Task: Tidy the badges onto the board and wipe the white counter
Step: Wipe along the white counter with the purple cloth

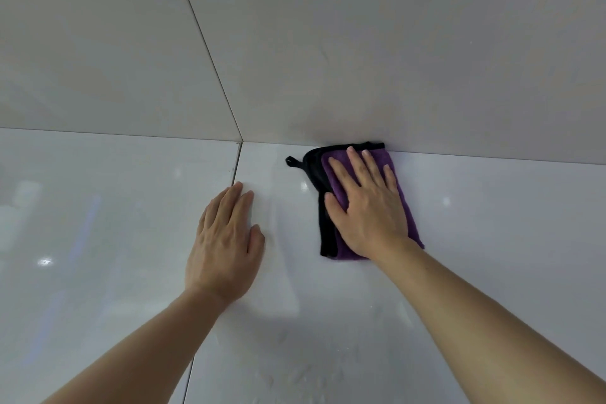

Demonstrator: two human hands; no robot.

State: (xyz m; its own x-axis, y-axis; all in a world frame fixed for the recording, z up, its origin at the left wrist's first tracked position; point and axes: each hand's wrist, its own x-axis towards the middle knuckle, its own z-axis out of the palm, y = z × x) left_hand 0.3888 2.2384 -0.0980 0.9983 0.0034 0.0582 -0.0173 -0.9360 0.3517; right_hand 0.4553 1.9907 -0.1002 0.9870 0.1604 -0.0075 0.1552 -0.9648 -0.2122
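Two hands are working over the glossy white tabletop (459, 207): the left hand (226, 239) is resting flat, fingers straight. The folded purple cloth (406, 207) is lying lengthwise toward the wall, its far end touching it. The right hand (367, 207), its grip spread, is pressing directly on it.

A purple-and-black cloth (406, 207) lies on the glossy white counter (492, 223), against the wall.
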